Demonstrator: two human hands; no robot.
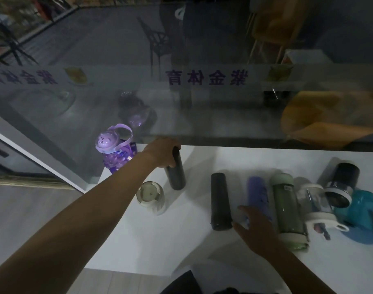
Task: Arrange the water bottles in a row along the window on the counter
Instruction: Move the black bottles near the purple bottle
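A white counter (181, 247) seen from above in dim light. Nearest, the right hand (255, 232) hovers with fingers spread wide over a row of bottles lying flat on the counter's right half: a black flask (220, 200), a blue bottle (258, 193) under the fingers, a green bottle (287, 206), a clear bottle (316, 203) and a teal bottle (359, 217). A dark cup (342, 181) lies tilted beyond them. Towards the left edge a pale bottle (150, 197) stands upright. Farther back, the left hand (163, 152) grips the top of an upright dark flask (176, 175) near the far edge, by the window (202, 113). A purple bottle (115, 148) stands at the far left corner against the glass.
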